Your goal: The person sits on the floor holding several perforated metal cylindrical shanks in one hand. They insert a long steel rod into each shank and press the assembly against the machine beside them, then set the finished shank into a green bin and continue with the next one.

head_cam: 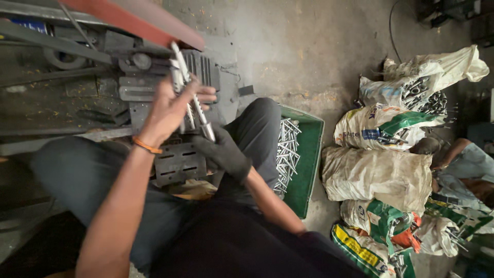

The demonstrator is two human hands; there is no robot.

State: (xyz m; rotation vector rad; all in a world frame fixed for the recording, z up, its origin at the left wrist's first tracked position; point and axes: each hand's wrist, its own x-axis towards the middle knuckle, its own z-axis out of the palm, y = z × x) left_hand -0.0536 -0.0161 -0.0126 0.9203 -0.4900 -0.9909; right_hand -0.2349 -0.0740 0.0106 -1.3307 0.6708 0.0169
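I sit with my knees apart before a grey metal machine (139, 87). My bare left hand (172, 105), an orange band on its wrist, is raised and grips a bundle of long silver bolts (181, 77) that point up toward the machine. My right hand (224, 152) wears a dark glove and closes on the lower end of one bolt (206, 126) of that bundle. Both hands meet just above my lap.
A green crate (309, 154) of silver bolts stands by my right knee. Several white sacks (381, 175) stuffed with metal parts pile up at the right. Another person's arm (453, 152) shows beyond them. A red beam (139, 20) crosses the top left above the concrete floor.
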